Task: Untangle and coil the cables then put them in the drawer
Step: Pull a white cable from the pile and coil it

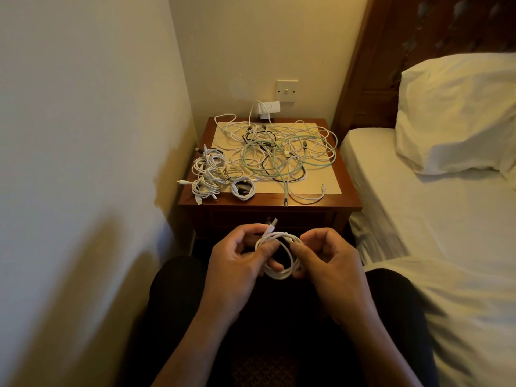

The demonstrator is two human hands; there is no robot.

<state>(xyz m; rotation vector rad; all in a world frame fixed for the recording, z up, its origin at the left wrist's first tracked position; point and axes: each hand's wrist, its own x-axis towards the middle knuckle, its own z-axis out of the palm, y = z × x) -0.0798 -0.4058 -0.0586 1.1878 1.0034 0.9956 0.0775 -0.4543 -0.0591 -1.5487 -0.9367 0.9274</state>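
Observation:
Both my hands hold one white cable (282, 270) wound into a small coil above my lap. My left hand (237, 263) grips the coil's left side, and a USB plug sticks up beside its fingers. My right hand (329, 261) pinches the coil's right side. On the wooden nightstand (346, 199) lies a tangle of white, black and pale green cables (282, 152). Several coiled white cables (215, 174) sit at the nightstand's left front corner. The drawer (307, 217) in the nightstand's front is shut, its knob just above my hands.
A wall runs close along the left. A bed with a white sheet (418, 219) and pillow (458, 113) fills the right. A white charger (264, 110) is plugged in at the wall behind the nightstand, under a light switch (287, 90).

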